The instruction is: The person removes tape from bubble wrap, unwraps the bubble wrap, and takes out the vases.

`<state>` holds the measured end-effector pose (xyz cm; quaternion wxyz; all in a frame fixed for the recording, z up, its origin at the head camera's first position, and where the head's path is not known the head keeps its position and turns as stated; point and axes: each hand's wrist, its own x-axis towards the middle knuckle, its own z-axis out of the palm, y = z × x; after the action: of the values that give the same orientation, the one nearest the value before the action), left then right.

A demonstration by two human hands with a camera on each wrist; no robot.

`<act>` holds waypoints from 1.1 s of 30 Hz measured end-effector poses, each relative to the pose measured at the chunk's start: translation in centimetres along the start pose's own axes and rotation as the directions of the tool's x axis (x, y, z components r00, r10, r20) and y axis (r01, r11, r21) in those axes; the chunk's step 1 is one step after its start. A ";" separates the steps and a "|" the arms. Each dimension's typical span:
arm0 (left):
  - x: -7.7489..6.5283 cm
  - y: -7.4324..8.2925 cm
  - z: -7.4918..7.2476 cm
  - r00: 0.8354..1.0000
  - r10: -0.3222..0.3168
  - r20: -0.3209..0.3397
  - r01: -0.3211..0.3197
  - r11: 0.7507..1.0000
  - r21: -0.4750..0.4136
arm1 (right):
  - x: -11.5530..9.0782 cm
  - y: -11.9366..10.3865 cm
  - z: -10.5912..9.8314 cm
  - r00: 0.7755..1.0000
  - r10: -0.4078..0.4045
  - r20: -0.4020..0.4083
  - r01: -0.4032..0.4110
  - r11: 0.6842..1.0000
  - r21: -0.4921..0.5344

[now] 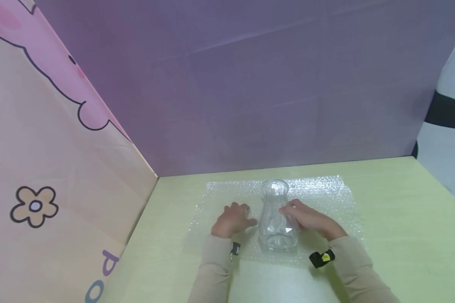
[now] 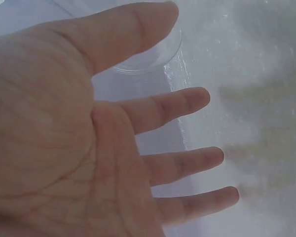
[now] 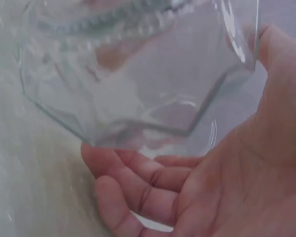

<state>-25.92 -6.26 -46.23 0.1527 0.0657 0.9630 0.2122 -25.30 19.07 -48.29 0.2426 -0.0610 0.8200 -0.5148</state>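
A: Left to right. State?
B: Left hand [image 1: 232,219]: fingers spread, holding nothing, thumb just beside the glass vase [image 1: 270,221]. Vase is over the bubble wrap [image 1: 318,187]; upright or lying, can't tell. Right hand [image 1: 309,219]: thumb and fingers gripping the vase's right side.
A: Risks?
B: Left thumb could knock the glass if that hand shifts inward. Smooth glass, one-sided hold: may slip if the right fingers loosen. Wrap might slide on the worktop [image 1: 413,219], tipping or rolling the vase.
A: Around? Obstacles?
B: Flower-print panel [image 1: 66,168] left, purple panel [image 1: 242,92] behind, black-and-white print [image 1: 449,109] right. Vase and both hands block the wrap's middle.
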 end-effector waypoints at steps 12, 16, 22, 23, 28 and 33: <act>0.0 -0.4 0.1 0.999 0.022 0.032 -0.023 0.998 0.055 | 0.1 -0.6 1.3 0.998 0.047 -0.052 -0.045 0.998 0.036; 0.1 -0.6 0.5 1.000 0.021 0.023 -0.022 0.998 0.054 | 0.0 -0.9 1.6 0.997 0.062 -0.056 -0.061 0.998 0.010; 0.6 -0.7 1.2 1.000 0.016 0.002 -0.016 0.997 0.073 | 0.2 -1.0 2.0 0.995 0.072 -0.065 -0.075 0.996 -0.047; 0.7 -0.6 1.3 1.000 0.016 0.001 -0.016 0.997 0.076 | 0.2 -1.0 2.0 0.996 0.069 -0.062 -0.073 0.996 -0.054; 0.7 -0.6 1.4 1.000 0.016 -0.005 -0.016 0.996 0.090 | 0.2 -1.1 2.1 0.997 0.063 -0.054 -0.067 0.996 -0.058; 0.5 -0.4 1.3 1.000 0.017 -0.015 -0.015 0.994 0.109 | 0.4 -1.1 2.1 0.997 0.054 -0.058 -0.056 0.998 -0.027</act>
<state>-25.98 -6.00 -47.65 0.1396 0.0798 0.9737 0.1611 -24.80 16.74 -48.20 0.2323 -0.0273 0.8352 -0.4977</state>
